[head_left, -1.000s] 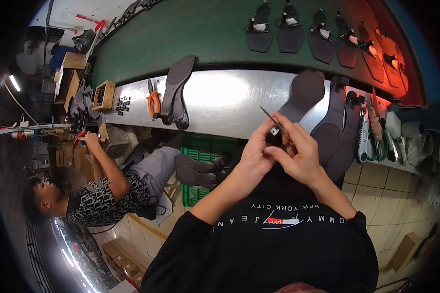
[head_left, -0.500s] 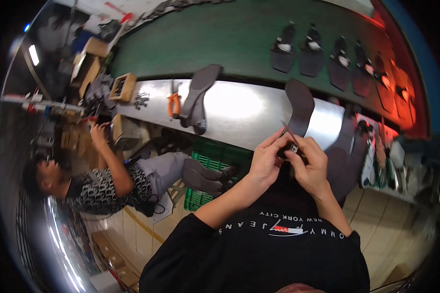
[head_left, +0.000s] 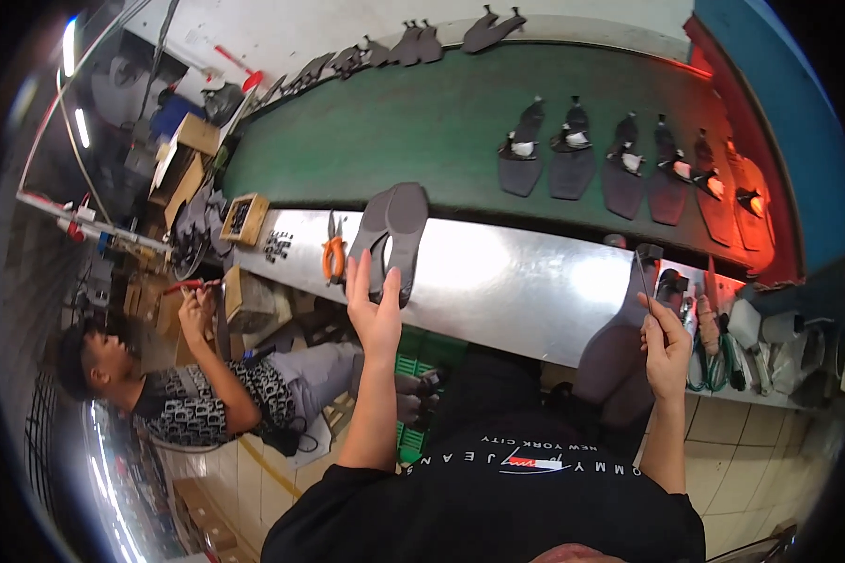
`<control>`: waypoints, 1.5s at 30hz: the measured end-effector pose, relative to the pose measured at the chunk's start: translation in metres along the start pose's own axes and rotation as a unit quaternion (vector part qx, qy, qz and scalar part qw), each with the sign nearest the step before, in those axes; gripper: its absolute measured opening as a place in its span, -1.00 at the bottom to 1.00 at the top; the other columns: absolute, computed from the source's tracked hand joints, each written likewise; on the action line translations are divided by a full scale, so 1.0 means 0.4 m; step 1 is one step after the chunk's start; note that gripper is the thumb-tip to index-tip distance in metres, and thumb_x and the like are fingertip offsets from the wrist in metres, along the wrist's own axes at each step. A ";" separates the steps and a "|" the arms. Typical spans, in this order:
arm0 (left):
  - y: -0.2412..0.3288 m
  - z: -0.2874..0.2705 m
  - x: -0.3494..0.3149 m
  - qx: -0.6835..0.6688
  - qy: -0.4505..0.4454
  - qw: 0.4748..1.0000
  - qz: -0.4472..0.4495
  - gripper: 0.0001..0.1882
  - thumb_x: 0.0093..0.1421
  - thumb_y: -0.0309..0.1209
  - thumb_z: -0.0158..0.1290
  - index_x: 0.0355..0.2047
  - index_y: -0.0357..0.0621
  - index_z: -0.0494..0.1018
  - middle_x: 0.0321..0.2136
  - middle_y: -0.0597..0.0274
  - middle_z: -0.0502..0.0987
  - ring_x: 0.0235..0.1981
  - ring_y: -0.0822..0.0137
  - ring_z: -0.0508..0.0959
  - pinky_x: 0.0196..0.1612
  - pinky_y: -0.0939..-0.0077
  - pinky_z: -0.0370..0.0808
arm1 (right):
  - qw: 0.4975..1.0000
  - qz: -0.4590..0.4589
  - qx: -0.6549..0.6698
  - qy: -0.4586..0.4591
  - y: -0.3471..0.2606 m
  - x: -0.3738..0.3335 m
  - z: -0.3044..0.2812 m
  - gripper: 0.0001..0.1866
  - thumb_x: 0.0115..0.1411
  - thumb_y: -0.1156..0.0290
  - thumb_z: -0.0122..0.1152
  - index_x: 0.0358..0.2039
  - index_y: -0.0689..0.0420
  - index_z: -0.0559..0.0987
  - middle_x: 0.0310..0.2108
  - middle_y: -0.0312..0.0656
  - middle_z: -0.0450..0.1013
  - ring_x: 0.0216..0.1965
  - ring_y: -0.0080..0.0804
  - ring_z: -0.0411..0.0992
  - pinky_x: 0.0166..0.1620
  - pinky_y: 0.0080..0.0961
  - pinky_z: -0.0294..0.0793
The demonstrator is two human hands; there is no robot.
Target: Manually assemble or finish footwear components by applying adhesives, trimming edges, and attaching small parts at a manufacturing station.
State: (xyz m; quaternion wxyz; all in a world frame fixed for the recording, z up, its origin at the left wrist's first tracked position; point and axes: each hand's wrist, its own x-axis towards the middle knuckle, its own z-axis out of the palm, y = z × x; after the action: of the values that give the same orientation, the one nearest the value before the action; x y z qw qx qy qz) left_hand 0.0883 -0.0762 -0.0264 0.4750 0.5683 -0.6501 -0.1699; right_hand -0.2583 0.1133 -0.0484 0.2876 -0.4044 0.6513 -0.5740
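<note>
My left hand [head_left: 376,314] is over the near end of a few dark grey shoe soles [head_left: 406,214] on the metal bench. Its fingers are spread; whether they touch the soles is unclear. At the right, my right hand [head_left: 665,349] is closed round a thin metal rod-like tool [head_left: 644,281] that points up. More dark soles [head_left: 615,352] lie beside that hand at the bench's right part. Orange-handled pliers [head_left: 333,255] rest just left of the soles near my left hand.
The shiny metal bench [head_left: 498,281] runs along a green belt [head_left: 347,141], where several strapped soles [head_left: 573,155] lie toward red light. Small dark pieces [head_left: 277,246] and a wooden box [head_left: 244,219] are at the left. A co-worker [head_left: 225,375] sits there; a green crate [head_left: 411,366] is below.
My hands have parted: the left moved left to the soles, the right moved right with the thin tool. The sole that stood up from between them is gone from there. The view has shifted.
</note>
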 end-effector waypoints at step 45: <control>-0.014 0.641 0.115 -0.267 -0.091 0.959 -0.008 -0.63 -0.13 -0.51 0.33 -0.25 -0.30 0.57 0.00 0.07 0.44 -0.03 0.26 0.46 0.02 0.46 0.39 | 0.997 -0.053 -0.054 0.031 0.126 0.051 0.029 -0.76 0.19 0.40 0.09 -0.19 0.21 0.60 -0.55 -0.07 0.52 -0.49 -0.36 0.53 -0.37 -0.47 0.46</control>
State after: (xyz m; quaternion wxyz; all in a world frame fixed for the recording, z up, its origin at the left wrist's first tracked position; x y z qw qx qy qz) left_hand -0.1119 -0.2011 -0.1370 0.5469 0.4085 -0.6166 -0.3921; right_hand -0.2689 0.0907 -0.0981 0.2142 -0.4354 0.6676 -0.5647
